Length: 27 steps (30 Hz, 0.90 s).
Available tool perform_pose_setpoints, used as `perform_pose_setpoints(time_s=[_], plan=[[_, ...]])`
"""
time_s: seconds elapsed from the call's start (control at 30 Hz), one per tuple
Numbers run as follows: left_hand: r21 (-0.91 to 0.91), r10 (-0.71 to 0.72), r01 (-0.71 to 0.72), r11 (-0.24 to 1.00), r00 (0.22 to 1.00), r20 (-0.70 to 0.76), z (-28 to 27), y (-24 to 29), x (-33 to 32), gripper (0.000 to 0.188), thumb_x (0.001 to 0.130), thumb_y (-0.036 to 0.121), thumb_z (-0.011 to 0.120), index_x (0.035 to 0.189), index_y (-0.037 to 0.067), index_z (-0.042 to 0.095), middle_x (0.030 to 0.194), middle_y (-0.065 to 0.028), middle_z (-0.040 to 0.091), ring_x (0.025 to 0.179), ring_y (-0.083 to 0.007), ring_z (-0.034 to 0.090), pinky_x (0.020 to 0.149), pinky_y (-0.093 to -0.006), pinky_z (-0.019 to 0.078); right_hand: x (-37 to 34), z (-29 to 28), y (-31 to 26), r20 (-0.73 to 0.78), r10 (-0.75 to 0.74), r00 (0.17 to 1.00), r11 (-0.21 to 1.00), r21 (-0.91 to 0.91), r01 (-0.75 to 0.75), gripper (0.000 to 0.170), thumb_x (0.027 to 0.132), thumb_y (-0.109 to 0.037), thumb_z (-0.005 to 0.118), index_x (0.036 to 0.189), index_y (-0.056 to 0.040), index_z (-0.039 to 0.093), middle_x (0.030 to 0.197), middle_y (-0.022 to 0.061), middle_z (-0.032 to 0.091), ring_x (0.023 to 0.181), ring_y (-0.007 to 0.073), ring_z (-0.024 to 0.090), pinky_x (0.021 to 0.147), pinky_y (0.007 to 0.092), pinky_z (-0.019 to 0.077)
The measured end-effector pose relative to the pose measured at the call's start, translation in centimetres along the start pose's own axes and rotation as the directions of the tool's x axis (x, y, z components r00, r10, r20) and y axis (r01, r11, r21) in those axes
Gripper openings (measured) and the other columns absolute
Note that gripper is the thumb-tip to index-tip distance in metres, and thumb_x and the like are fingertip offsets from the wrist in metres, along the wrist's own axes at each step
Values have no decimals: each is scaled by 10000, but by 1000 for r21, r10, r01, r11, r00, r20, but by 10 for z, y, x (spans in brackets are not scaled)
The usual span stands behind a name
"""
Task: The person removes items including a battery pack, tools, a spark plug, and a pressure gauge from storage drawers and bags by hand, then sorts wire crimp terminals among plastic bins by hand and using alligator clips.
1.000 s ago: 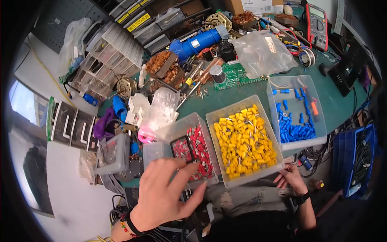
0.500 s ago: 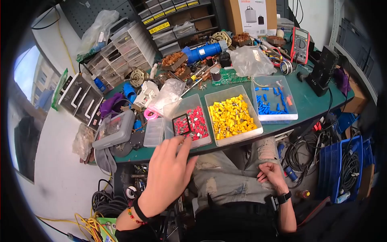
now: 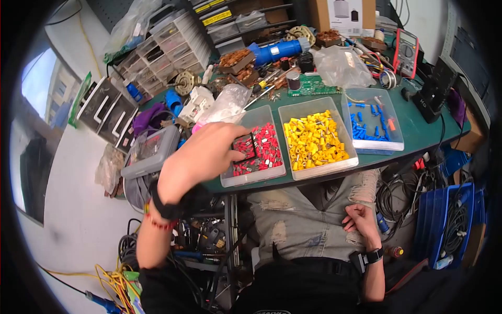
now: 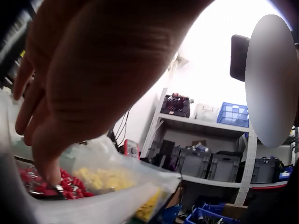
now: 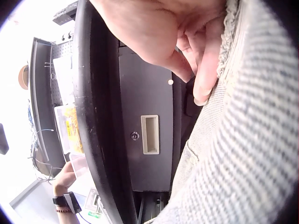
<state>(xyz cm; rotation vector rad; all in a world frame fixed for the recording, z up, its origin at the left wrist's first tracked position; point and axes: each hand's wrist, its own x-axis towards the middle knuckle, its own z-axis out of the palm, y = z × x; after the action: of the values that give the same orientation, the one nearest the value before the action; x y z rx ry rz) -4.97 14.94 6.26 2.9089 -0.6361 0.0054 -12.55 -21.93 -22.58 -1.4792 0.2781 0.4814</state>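
My left hand (image 3: 201, 157) reaches over the clear bin (image 3: 254, 180) of red connectors (image 3: 269, 152), its thumb and fingers at a small black-framed piece (image 3: 254, 145) lying among them; its grip is partly hidden. In the left wrist view the thumb (image 4: 49, 161) points down onto a black edge amid the red connectors (image 4: 74, 186). Beside that bin stand a bin (image 3: 325, 171) of yellow connectors (image 3: 316, 141) and one (image 3: 379, 144) of blue connectors (image 3: 361, 131). My right hand (image 3: 361, 220) rests on the thigh, fingers loosely curled, holding nothing.
Behind the bins lie a green circuit board (image 3: 314, 85), a plastic bag (image 3: 342, 67), a blue plug (image 3: 277, 51) and a red multimeter (image 3: 405, 54). A grey lidded case (image 3: 149, 152) is at the left. Blue crates (image 3: 436, 225) stand low on the right.
My left hand has moved forward from the table's front edge to the red connectors, now covering the small clear box at their left. The right hand has stayed on the thigh since the previous frame.
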Motion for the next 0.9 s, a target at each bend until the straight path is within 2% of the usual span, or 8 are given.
perform_pose_setpoints(time_s=[0.03,0.17,0.37,0.47,0.53,0.63,0.73,0.9], plan=[[75,-15,1,997,982,186,1,-6,7,510,757,169,764,1208,6,592,1114,-189,642,1080,-360,569,949,-412,421,-2,1,-3,-15,4,1000,1000,-4,-4,246,955,-223,602,969,23,602,702,99,662,504,152,633,440,244,505],[169,-18,-27,985,966,258,8,-14,20,610,699,208,813,1227,6,584,1089,-184,635,1110,-350,536,972,-398,386,-4,0,0,-42,-12,999,999,34,13,245,951,-214,605,959,31,593,698,101,659,498,154,631,431,242,502],[144,19,-43,989,986,166,12,-20,19,508,704,236,814,1109,8,608,994,-160,595,1063,-323,518,942,-395,386,0,-3,2,-12,-12,1000,998,60,13,243,951,-209,602,961,34,594,696,105,658,494,165,633,427,256,513],[99,46,-50,994,998,40,12,-21,20,396,736,207,797,1013,2,603,941,-144,620,965,-308,556,872,-372,430,0,-2,1,-16,-11,1000,998,61,12,236,954,-203,596,964,33,595,698,106,658,496,169,636,426,259,515],[-144,-109,126,981,987,122,5,-17,24,311,774,159,776,956,-17,595,845,-96,636,824,-236,584,775,-332,465,0,-3,3,-13,-17,1000,997,69,18,234,955,-201,594,970,33,594,699,107,659,498,169,637,427,258,515],[-269,-134,148,952,989,67,-2,-11,22,264,800,125,760,946,-30,605,786,-48,637,734,-152,567,716,-297,475,-1,-4,4,-13,-24,1000,996,81,25,234,957,-199,591,985,33,593,701,107,660,501,168,639,427,255,514],[-293,-126,121,948,992,3,3,-23,22,244,808,124,759,952,-25,629,800,-24,638,749,-101,564,721,-274,478,-1,-4,3,-11,-21,1000,997,80,21,235,959,-199,589,998,32,591,703,107,661,504,168,641,426,252,512],[-304,-143,126,944,989,-33,-3,-15,21,243,792,121,769,966,-20,675,834,-48,683,765,-111,608,709,-267,492,-2,-3,1,-8,-17,1000,996,88,18,230,961,-198,585,1000,28,589,705,107,661,507,169,643,425,248,510]])
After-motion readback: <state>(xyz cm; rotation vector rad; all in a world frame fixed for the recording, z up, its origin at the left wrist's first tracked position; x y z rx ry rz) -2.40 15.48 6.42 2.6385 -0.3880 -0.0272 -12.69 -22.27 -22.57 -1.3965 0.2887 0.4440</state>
